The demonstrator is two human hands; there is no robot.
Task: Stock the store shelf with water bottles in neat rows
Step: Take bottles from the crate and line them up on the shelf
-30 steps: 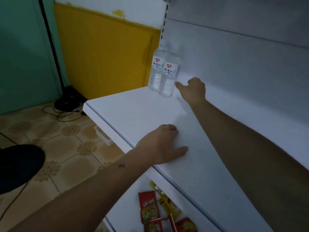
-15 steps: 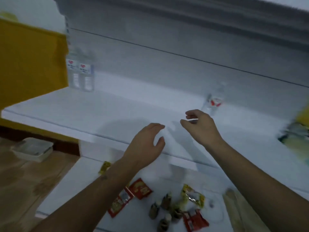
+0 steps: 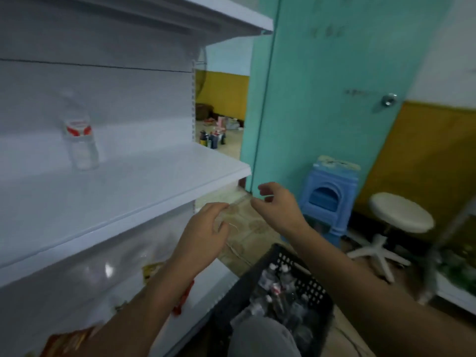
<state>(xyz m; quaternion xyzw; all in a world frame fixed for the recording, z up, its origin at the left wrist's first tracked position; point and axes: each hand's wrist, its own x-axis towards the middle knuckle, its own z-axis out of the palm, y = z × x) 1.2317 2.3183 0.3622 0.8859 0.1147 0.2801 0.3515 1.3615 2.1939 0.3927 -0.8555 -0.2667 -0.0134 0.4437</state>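
A clear water bottle [image 3: 79,140] with a red-and-white label stands alone on the white shelf [image 3: 123,202], toward its back left. My left hand [image 3: 203,233] and my right hand [image 3: 278,207] hover in the air just past the shelf's right end, both empty with loosely curled fingers. Below them, a black plastic crate [image 3: 304,276] sits on the floor with several water bottles [image 3: 278,292] lying inside. The whole view is blurred by motion.
A lower shelf [image 3: 201,300] carries snack packets [image 3: 67,338]. A blue plastic stool [image 3: 332,197] and a white round stool [image 3: 401,212] stand right of the crate, against a teal door [image 3: 322,99]. Small items [image 3: 212,137] lie on the floor beyond the shelf. My knee [image 3: 262,338] is at the bottom.
My view has swung right, from the shelf's left end with two bottles to its right end and the crate. Both hands left the shelf surface and now hang in the air, empty.
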